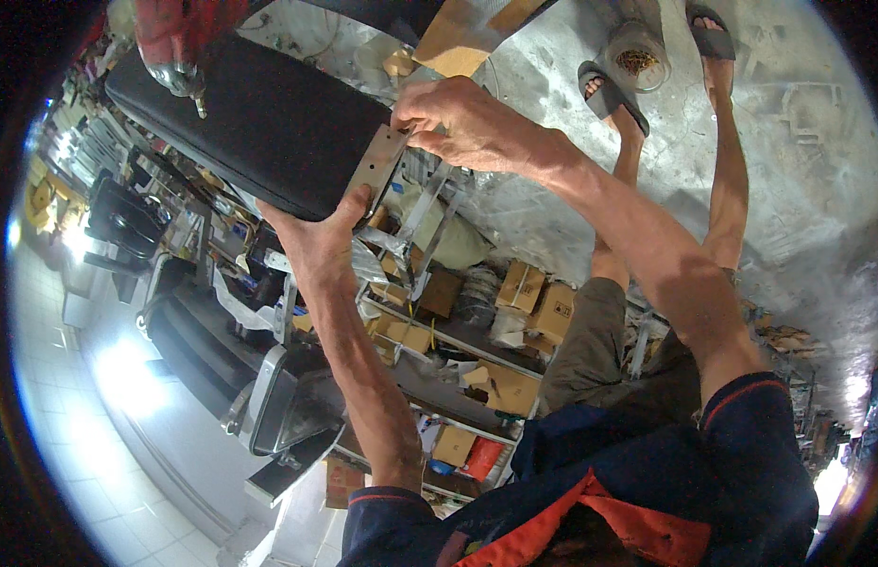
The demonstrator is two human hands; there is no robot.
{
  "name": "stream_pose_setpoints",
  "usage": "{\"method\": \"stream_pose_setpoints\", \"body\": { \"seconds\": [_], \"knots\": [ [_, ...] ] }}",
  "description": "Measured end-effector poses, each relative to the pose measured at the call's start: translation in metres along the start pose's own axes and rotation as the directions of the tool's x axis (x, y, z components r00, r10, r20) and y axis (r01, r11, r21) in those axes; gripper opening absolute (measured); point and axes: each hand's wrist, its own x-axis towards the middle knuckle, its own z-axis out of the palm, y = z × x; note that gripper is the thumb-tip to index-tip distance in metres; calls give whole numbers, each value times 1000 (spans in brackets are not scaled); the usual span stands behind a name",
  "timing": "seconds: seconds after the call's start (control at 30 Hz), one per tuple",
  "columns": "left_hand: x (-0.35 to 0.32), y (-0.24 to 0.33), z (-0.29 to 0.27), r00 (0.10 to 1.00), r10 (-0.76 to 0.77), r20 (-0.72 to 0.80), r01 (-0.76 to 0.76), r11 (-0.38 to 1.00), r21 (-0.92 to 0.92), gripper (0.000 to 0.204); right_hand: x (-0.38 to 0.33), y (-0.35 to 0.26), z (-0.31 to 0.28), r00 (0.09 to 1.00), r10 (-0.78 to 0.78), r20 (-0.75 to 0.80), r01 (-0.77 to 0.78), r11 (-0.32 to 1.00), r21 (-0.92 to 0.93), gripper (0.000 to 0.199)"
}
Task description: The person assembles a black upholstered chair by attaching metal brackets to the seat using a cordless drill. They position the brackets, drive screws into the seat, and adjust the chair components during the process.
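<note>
A black padded cushion (255, 123) slants across the upper left, with a flat metal plate (378, 163) that has holes lying along its near right end. My left hand (318, 241) grips the cushion's lower corner, its thumb pressed on the plate and its other fingers hidden beneath. At the plate's far end, my right hand (462, 123) is closed, thumb and fingertips pinched together; whatever is between them is hidden. Over the cushion's far left part is a red and silver power tool (179, 66), its thin bit pointing down toward the black surface.
Below the cushion stand shelves with cardboard boxes (521, 286) and a red box (480, 459). Black padded seat parts with metal frames (269, 397) crowd the left. A wooden piece (462, 38) juts in at the top. On the concrete floor sits a round container (637, 64) between my sandalled feet.
</note>
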Motion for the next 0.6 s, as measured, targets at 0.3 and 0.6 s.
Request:
{"method": "stream_pose_setpoints", "body": {
  "seconds": [0.3, 0.6],
  "knots": [
    [-3, 1, -1, 999, -31, 31, 32, 999, -44, 99, -4, 5, 4, 997, -77, -5, 76, 995, -70, 18],
    [0, -4, -2, 999, -39, 11, 40, 996, -83, 113, 2, -1, -2, 990, -136, 39, 139, 984, -110, 9]
  ]
}}
